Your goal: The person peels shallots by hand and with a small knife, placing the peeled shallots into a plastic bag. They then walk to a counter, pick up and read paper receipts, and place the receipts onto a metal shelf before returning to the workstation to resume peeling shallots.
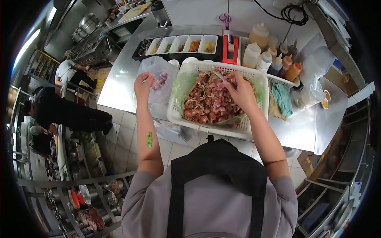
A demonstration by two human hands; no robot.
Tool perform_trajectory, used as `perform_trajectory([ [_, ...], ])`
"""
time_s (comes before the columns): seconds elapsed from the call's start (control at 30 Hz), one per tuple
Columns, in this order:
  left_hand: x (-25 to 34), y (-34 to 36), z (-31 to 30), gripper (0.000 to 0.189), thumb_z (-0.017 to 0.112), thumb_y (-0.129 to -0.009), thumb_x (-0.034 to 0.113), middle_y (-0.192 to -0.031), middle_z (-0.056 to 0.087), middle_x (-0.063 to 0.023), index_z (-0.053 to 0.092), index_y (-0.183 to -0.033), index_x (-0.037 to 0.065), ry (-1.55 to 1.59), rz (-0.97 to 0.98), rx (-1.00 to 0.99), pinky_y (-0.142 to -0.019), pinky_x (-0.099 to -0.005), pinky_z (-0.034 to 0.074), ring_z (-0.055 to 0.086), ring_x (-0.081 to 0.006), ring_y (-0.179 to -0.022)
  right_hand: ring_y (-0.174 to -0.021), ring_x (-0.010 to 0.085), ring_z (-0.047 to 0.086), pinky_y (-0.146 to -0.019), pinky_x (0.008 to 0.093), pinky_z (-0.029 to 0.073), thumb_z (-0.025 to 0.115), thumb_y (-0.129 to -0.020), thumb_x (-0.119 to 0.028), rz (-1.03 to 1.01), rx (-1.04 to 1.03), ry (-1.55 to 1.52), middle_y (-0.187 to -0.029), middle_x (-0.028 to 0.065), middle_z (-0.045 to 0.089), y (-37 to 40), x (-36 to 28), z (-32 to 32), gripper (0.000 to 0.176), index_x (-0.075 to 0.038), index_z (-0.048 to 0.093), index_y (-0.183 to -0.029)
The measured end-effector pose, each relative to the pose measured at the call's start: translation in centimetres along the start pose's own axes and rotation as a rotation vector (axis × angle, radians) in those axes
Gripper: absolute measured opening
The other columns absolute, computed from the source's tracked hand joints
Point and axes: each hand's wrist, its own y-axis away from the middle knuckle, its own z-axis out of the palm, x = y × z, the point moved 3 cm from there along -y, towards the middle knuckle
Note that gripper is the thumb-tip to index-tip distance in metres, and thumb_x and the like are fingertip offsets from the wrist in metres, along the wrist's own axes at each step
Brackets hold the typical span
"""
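Observation:
A white plastic basket (258, 129) lined with a green-tinted bag holds a heap of unpeeled reddish shallots (210, 104) with dry roots. Over its right part is my right hand (241, 94), closed on a small knife (219, 75) whose blade points up and left. To the left of the basket lies a clear plastic bag (158, 63) with several peeled purple shallots (160, 81) in it. My left hand (143, 85) is at this bag's left edge, its fingers curled together; what they hold, if anything, cannot be made out.
Behind the basket stand a black holder with white seasoning trays (181, 43), a red-framed box (230, 49) and squeeze bottles (264, 59). A teal cloth (281, 99) lies right of the basket. Several co-workers (67, 107) are off to the left, beyond the steel table (119, 85).

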Motion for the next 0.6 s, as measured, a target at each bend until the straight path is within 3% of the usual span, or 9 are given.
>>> perform_trajectory([
  [0.07, -2.3, -1.6, -0.2, 0.03, 0.064, -0.078, 0.013, -0.093, 0.061, -0.012, 0.056, -0.103, -0.003, -0.372, 0.19, -0.009, -0.066, -0.027, 0.049, 0.061, -0.0194, -0.075, -0.078, 0.0315, 0.057, -0.07, 0.0355, 0.044, 0.064, -0.08, -0.02, 0.001, -0.022, 0.005, -0.084, 0.0151, 0.059, 0.3, 0.1, 0.2, 0.03, -0.002, 0.048, -0.098],
  [0.1, -1.5, -1.0, 0.3, 0.03, 0.064, -0.078, 0.013, -0.093, 0.061, -0.012, 0.056, -0.103, -0.003, -0.371, 0.192, -0.012, -0.066, -0.027, 0.049, 0.061, -0.0194, -0.075, -0.079, 0.0316, 0.057, -0.071, 0.0351, 0.044, 0.064, -0.08, -0.019, -0.003, -0.005, 0.008, -0.084, 0.0157, 0.06, 0.2, 0.3, 0.3, 0.029, -0.002, 0.049, -0.099],
  [0.17, 2.9, 2.6, 2.1, 0.027, 0.065, -0.076, 0.013, -0.091, 0.062, -0.0118, 0.059, -0.1, 0.0, -0.543, 0.555, 0.21, -0.066, -0.031, 0.049, 0.062, -0.0232, -0.071, -0.08, 0.0317, 0.058, -0.072, 0.0348, 0.045, 0.063, -0.08, -0.018, -0.001, 0.013, 0.013, -0.085, 0.0164, 0.06, 0.2, 0.5, 0.2, 0.029, -0.001, 0.049, -0.099],
  [0.2, 4.0, 4.1, 3.1, 0.027, 0.065, -0.076, 0.013, -0.091, 0.062, -0.0118, 0.059, -0.1, 0.0, -0.542, 0.551, 0.204, -0.066, -0.031, 0.049, 0.062, -0.0232, -0.071, -0.083, 0.0313, 0.058, -0.073, 0.0345, 0.045, 0.063, -0.08, -0.017, -0.03, 0.021, -0.003, -0.086, 0.0167, 0.06, 0.1, 0.6, 0.2, 0.029, -0.001, 0.05, -0.1],
  [0.27, 5.2, 7.2, 5.8, 0.02, 0.064, -0.077, 0.017, -0.089, 0.063, -0.012, 0.063, -0.092, 0.003, -0.387, 0.427, -0.1, -0.068, -0.0332, 0.048, 0.061, -0.0268, -0.072, -0.085, 0.0309, 0.059, -0.074, 0.0342, 0.045, 0.063, -0.08, -0.015, -0.049, 0.022, -0.014, -0.087, 0.0171, 0.06, 0.1, 0.9, 0.2, 0.028, -0.001, 0.05, -0.101],
  [0.33, 5.3, 10.5, 8.2, 0.019, 0.064, -0.077, 0.014, -0.082, 0.062, -0.0123, 0.063, -0.091, 0.002, -0.597, 0.275, -0.565, -0.069, -0.0328, 0.047, 0.062, -0.024, -0.075, -0.087, 0.0288, 0.059, -0.074, 0.0339, 0.045, 0.062, -0.08, -0.014, -0.105, 0.056, -0.044, -0.09, 0.017, 0.061, 0.1, 0.8, 0.2, 0.028, -0.001, 0.051, -0.102],
  [0.47, 1.9, 12.2, 8.9, 0.016, 0.063, -0.073, 0.01, -0.082, 0.06, -0.0134, 0.062, -0.086, 0.001, -0.855, 0.402, -0.738, -0.07, -0.0348, 0.046, 0.06, -0.0297, -0.076, -0.083, 0.0264, 0.06, -0.072, 0.0331, 0.045, 0.063, -0.08, -0.013, -0.136, 0.073, -0.07, -0.089, 0.0163, 0.062, 0.4, 0.2, -0.2, 0.027, -0.001, 0.051, -0.101],
  [0.53, 2.6, 12.9, 8.6, 0.018, 0.064, -0.069, 0.009, -0.083, 0.059, -0.0134, 0.062, -0.085, 0.002, -0.952, 0.42, -0.806, -0.071, -0.038, 0.046, 0.058, -0.0323, -0.077, -0.083, 0.0348, 0.059, -0.072, 0.0392, 0.045, 0.06, -0.08, -0.014, -0.073, 0.034, -0.102, -0.09, 0.0191, 0.06, 0.3, -0.1, -0.5, 0.025, -0.002, 0.051, -0.099],
  [0.6, 2.2, 13.5, 8.3, 0.018, 0.064, -0.068, 0.009, -0.084, 0.059, -0.0131, 0.061, -0.084, 0.002, -0.988, 0.468, -0.742, -0.071, -0.0381, 0.045, 0.058, -0.0316, -0.078, -0.081, 0.0345, 0.059, -0.071, 0.0392, 0.045, 0.06, -0.08, -0.015, -0.087, 0.055, -0.105, -0.089, 0.0188, 0.06, 0.3, -0.2, -0.6, 0.025, -0.002, 0.051, -0.099],
])
